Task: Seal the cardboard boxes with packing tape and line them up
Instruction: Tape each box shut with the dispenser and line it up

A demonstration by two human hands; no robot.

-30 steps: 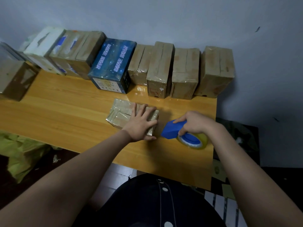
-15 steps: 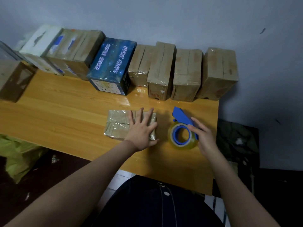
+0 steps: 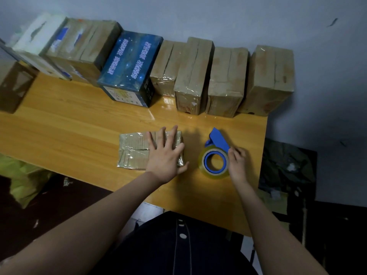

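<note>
Sealing looks finished on the small, flat, tape-wrapped brown cardboard box (image 3: 133, 149), pinned under the spread, flat left hand (image 3: 164, 157). Just right of that hand, the blue-handled dispenser of clear packing tape (image 3: 215, 161) lies on its side on the yellow wooden table (image 3: 69, 126). The right hand (image 3: 237, 164) touches its handle with lightly curled fingers; whether it pinches cannot be told. The likely next move is to slide the box forward to the row of sealed cardboard boxes (image 3: 226, 80) beyond the fingertips. Bare tabletop lies ahead and left of the left hand; the table's side edge runs near the right hand's outer side.
</note>
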